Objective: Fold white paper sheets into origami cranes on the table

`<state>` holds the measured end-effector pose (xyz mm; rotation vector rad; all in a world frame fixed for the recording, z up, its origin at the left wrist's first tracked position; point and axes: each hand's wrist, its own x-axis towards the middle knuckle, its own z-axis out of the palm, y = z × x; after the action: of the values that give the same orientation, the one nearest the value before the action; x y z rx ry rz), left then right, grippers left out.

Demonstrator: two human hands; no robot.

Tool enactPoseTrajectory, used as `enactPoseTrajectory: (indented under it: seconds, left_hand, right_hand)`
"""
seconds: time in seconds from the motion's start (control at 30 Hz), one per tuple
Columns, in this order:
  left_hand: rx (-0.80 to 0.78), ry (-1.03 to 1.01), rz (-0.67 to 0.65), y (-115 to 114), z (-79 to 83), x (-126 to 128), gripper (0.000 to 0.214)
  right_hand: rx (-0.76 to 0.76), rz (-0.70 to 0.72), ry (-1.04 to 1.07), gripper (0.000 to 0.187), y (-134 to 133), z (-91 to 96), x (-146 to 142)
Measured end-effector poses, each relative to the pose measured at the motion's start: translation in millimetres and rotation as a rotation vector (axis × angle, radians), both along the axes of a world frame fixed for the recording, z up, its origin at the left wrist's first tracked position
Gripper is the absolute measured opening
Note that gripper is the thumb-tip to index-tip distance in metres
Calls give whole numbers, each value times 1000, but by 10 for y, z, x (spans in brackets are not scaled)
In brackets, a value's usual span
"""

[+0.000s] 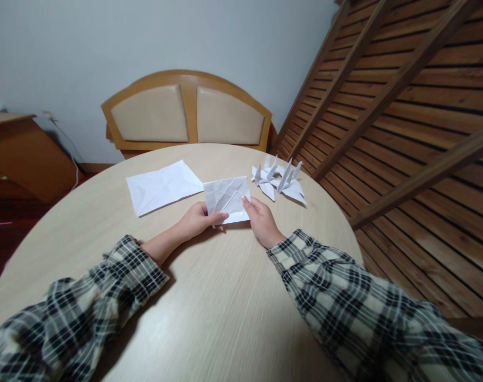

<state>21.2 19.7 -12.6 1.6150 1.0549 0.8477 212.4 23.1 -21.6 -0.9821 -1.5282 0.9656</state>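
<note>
My left hand and my right hand both pinch a creased, partly folded white paper, holding it just above the round light-wood table. The left fingers grip its lower left edge, the right fingers its lower right corner. A flat creased white sheet lies to the left of it. Several folded white paper cranes stand to the right, near the table's far right edge.
A wooden chair with two beige padded back panels stands behind the table. A slatted wooden frame leans at the right. A wooden cabinet is at the left, with a white cable on the wall.
</note>
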Motion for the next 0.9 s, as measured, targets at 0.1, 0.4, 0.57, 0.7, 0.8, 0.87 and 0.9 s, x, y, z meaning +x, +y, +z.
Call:
enactPoseTrajectory:
  seconds: [0.1,0.4,0.57,0.7,0.8,0.87,0.9]
  left_hand:
    - [17,-10,-18,13,-14,-8,28]
    - [-52,-137,-63,-18,42,28,23]
    - [-59,-174,-61,-16,37,28,21]
    - [-56,-168,-71,-11,32,32,21]
    - [-61,-166,-72,-14,38,33,21]
    - [-70,-171,-69,-21,45,31,21]
    - [-68,-169,-67,-24,49,29,21]
  right_hand:
    - [-12,-20,43,45,14,-18,10]
    - [-3,-74,78,43,81,-90,40]
    - [12,-114,108,42,105,-92,55]
    - [3,-111,131,41,112,-96,59]
    - [11,-117,123,40,112,-99,60]
    - [21,-125,110,40,110,-97,57]
    - [20,-121,104,40,107,-94,54]
